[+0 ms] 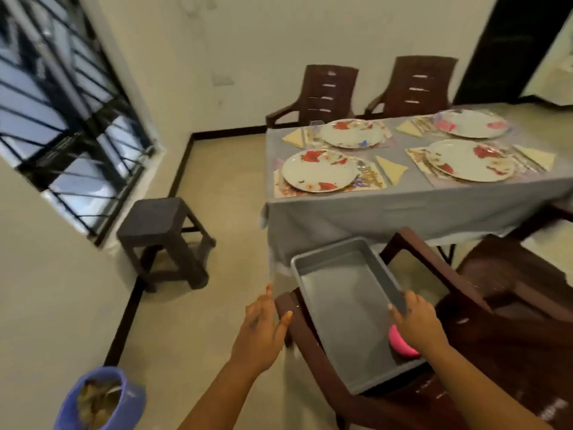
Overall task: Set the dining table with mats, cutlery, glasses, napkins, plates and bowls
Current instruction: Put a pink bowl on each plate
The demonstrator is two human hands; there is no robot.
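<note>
Grey plastic, the tray (344,308) sat across the arms of a brown chair (459,352) drawn close to the bench (372,212). The right hand (417,321) gripped the tray's right rim, fingers curled over the edge, and just under that hand a pink bowl (400,341) lay inside the tray. The left hand (260,330) hung apart from the tray's left side, its grip wide, fingers straight, touching nothing.

On the bench a grey cloth hung over the near edge. Four flowered plates (319,170) lay on mats (369,181), with yellow napkins (391,169) beside them, cutlery blurred, and a glass (316,130) by the far left plate.

Left of the bench there was open floor, bounded by a dark stool (164,237) beneath the barred window (71,119) and a blue bin (99,398) near the left arm. Two more chairs (366,88) stood at the far edge. No writing was readable.
</note>
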